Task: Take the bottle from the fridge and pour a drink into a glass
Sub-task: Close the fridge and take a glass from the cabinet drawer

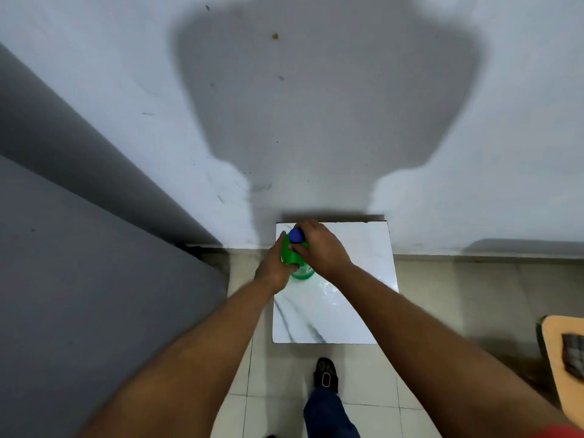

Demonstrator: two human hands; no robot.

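Bottle (292, 254) near table (363, 248) back-left edge; left hand (274, 269) wraps body, right hand (319, 245) grips cap (296, 235).

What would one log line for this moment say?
step: uncapping | left hand: holds green bottle | right hand: on blue cap | place: marble table | glass: unseen

Bare forearms, a red sleeve edge (556, 433) at the right shoulder, dark blue trousers (328, 415), and a black sandal (325, 374).
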